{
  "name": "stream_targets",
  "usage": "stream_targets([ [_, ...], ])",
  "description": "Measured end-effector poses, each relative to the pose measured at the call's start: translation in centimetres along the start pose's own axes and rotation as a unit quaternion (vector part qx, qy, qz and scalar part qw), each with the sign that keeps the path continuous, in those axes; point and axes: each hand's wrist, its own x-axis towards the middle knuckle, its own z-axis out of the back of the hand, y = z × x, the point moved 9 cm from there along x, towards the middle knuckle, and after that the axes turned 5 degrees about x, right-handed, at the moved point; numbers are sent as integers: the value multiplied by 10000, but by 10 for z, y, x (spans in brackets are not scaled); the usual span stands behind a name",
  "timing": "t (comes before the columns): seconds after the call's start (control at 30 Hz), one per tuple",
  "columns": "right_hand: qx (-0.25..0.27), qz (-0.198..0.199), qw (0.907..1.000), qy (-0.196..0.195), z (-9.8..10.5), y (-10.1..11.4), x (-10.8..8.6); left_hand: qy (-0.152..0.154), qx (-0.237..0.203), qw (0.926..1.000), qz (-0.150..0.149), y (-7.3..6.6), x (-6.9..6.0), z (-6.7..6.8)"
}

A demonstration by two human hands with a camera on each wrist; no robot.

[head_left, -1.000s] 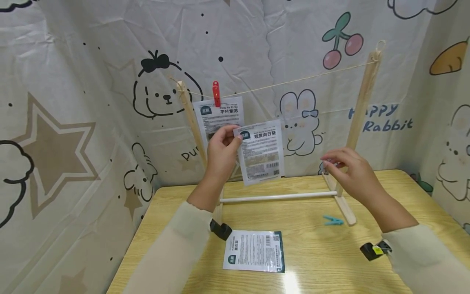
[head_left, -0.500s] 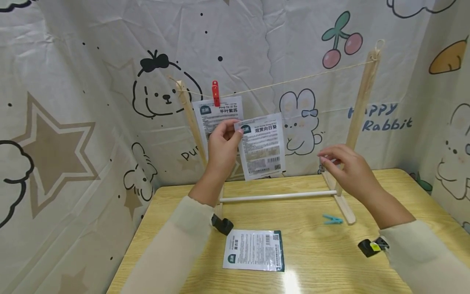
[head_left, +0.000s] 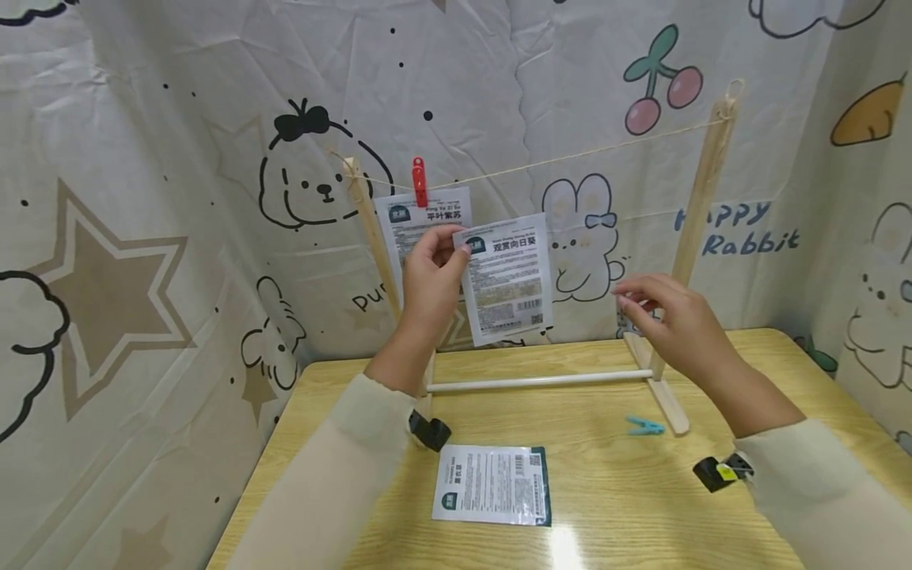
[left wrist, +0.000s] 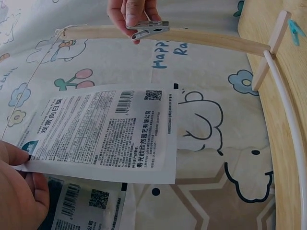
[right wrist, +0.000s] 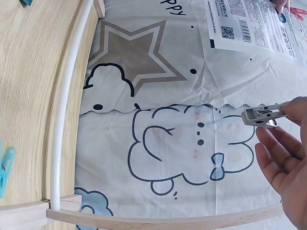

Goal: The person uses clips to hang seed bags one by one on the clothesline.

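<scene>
Backdrop: wrinkled fabric (head_left: 178, 150) printed with stars, rabbits and cherries spans the far side, its edges cut off.
Left post: a slim wooden upright (head_left: 374, 233), its lower part hidden behind the left arm.
Hanging packet: a flat, printed seed packet (head_left: 420, 226) under a red clothespin (head_left: 419, 182) on thin twine (head_left: 606, 148); the left hand and the nearer packet cover much of it.
Left hand: the person's left hand (head_left: 435, 277) pinches a flat white sunflower packet (head_left: 507, 277) by its upper left edge, slightly tilted, above the table; its smallest print is unreadable.
Near packet: a glossy, teal-edged packet (head_left: 488, 487) lies on the wood-grain table (head_left: 606, 499), print sideways.
Crossbar: a smooth white rod (head_left: 539, 381) low between the posts.
Blue clothespin: a small clip (head_left: 644, 426) on the table, at right.
Right hand: the right hand (head_left: 673, 313) pinches a gray clothespin (right wrist: 261, 115), barely discernible from above, its material uncertain.
Right post: a taller-looking wooden upright (head_left: 701, 190), partly behind the right hand.
</scene>
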Motion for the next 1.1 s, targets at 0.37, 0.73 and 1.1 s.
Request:
stream_targets([
  [0.37, -96, 261, 9995, -113, 7, 13, 8, -120, 35, 9999, -9, -7, 5, 3],
  [0.73, 58, 602, 9971, -453, 19, 26, 13, -218, 129, 9997, -20, -12, 8, 6],
  [1.1, -25, 613, 9964, -584, 25, 34, 21, -230, 159, 9996, -39, -14, 12, 5],
])
